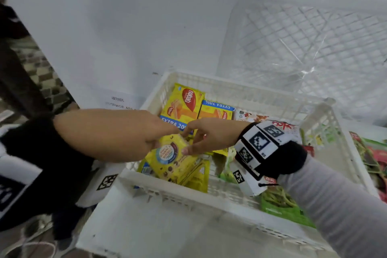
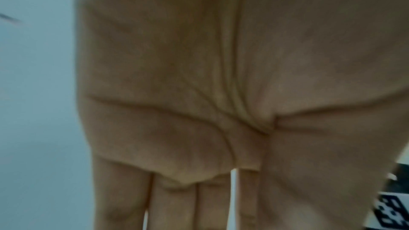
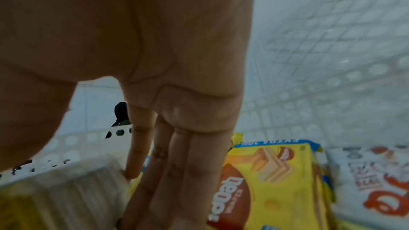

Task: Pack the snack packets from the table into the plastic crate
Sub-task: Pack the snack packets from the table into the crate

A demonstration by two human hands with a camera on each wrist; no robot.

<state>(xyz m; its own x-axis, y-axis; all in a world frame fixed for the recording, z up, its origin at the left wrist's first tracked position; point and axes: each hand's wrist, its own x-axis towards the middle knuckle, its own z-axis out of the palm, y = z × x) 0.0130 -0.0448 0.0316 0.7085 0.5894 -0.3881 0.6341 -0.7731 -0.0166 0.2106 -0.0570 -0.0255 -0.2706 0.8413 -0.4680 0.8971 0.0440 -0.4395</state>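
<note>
A white plastic crate (image 1: 188, 192) holds several snack packets. Both hands meet over its left half at a yellow cookie packet (image 1: 171, 163) that stands tilted above the others. My right hand (image 1: 187, 140) pinches the packet's top corner, thumb on the front, fingers behind. My left hand (image 1: 167, 138) reaches in from the left with straight fingers and touches the packet's upper left edge. The left wrist view shows only the left hand (image 2: 199, 198), palm and straight fingers. In the right wrist view the right hand (image 3: 155, 172) points down into the crate, with the packet (image 3: 55, 198) blurred at lower left.
Two yellow wafer packets (image 1: 184, 102) (image 3: 272, 181) lie at the crate's back, a white packet with red lettering (image 3: 376, 190) beside them, a green packet (image 1: 280, 205) at front right. More packets (image 1: 372, 153) lie on the table right of the crate. A wrapped second crate (image 1: 303, 44) stands behind.
</note>
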